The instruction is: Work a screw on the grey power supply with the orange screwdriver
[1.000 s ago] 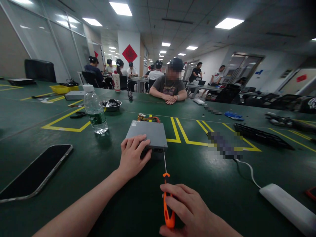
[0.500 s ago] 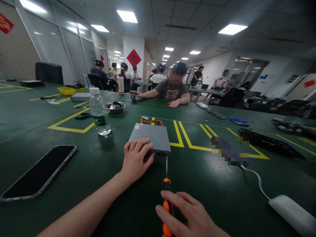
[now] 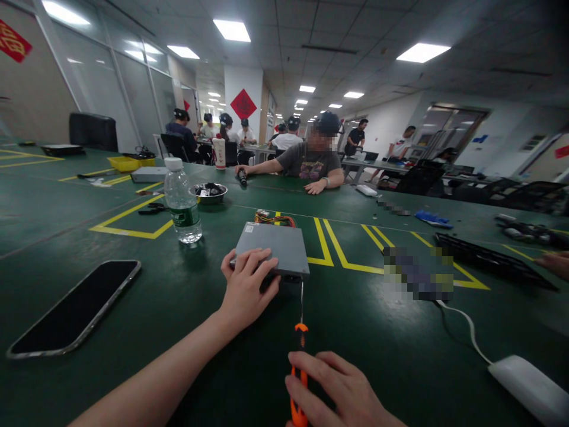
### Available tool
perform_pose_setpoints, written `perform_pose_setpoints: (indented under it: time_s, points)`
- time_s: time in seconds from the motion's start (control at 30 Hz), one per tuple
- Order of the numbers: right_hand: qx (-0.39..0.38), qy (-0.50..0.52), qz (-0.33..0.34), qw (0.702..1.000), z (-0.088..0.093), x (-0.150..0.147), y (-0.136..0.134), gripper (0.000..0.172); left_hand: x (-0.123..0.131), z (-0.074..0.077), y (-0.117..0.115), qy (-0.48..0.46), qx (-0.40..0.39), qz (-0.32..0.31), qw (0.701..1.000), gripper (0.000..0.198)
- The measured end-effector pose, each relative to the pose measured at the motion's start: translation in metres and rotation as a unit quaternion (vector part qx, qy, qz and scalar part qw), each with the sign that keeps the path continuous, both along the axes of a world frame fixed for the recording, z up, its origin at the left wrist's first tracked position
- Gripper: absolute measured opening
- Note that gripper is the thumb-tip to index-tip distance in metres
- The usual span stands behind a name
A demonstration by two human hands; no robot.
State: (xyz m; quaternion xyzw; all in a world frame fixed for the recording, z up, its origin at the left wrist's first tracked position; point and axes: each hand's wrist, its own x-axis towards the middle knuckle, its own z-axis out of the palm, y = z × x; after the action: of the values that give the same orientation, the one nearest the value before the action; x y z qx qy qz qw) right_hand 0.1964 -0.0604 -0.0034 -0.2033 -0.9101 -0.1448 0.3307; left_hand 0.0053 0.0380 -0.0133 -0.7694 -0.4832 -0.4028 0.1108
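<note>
A grey metal computer power supply [image 3: 278, 244] lies flat on the green table, its bundle of coloured wires [image 3: 275, 220] at the far side. My left hand [image 3: 251, 281] holds it by the near left part, fingers over the top and edge, thumb along the near face. In my right hand [image 3: 331, 388] is an orange and black screwdriver [image 3: 301, 379], gripped by the handle between thumb and fingers. Its thin shaft points away from me, and the tip meets the near face close to the right corner. Whether the tip sits in a screw is too small to tell.
Left of the power supply stand a water bottle [image 3: 183, 204] and a metal bowl [image 3: 211, 193]; a phone [image 3: 75, 308] lies nearer. To the right are a white corded box [image 3: 528, 382] and a black panel [image 3: 493, 261]. A person [image 3: 311, 160] sits opposite.
The screwdriver handle has turned, and my right fingers have shifted on it. My left fingers have spread towards the left edge. Another person's hand has appeared at the far right.
</note>
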Motion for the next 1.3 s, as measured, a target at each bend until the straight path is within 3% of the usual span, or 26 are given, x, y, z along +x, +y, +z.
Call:
perform_pose_setpoints:
  time_s: [0.13,0.37,0.5,0.6,0.8,0.9,1.07,1.17,1.3]
  points:
    - [0.004,0.040,0.013,0.999,0.002,0.001,0.001,0.021,-0.001,-0.001,0.001,-0.002,0.000,0.000,1.000,0.022]
    - [-0.001,-0.006,-0.010,1.000,0.007,-0.001,0.001,0.028,-0.001,-0.002,0.002,-0.001,-0.009,-0.002,1.000,0.022]
    - [0.023,0.040,0.008,0.999,0.003,0.001,0.002,0.020,0.000,-0.001,0.001,-0.004,-0.001,-0.001,1.000,0.021]
    - [0.018,0.054,0.015,0.998,0.002,0.003,0.004,0.023,0.000,-0.001,0.001,-0.006,0.007,0.001,1.000,0.020]
    - [-0.004,-0.004,-0.011,1.000,0.005,0.002,0.002,0.024,0.000,-0.002,0.002,-0.009,0.010,0.001,1.000,0.020]
    - [0.014,0.038,0.005,0.999,0.006,0.004,0.001,0.023,-0.001,-0.002,0.002,-0.006,0.005,0.001,1.000,0.021]
    - [-0.035,0.028,-0.011,0.999,0.010,0.006,0.000,0.031,-0.001,-0.002,0.002,-0.006,0.003,0.003,1.000,0.022]
    - [-0.014,-0.011,-0.009,1.000,0.012,0.005,-0.001,0.029,0.000,-0.001,0.001,-0.004,-0.004,0.003,1.000,0.021]
    - [0.004,0.016,-0.036,0.999,0.010,0.010,-0.006,0.028,0.000,0.000,0.001,-0.002,-0.010,0.002,1.000,0.022]
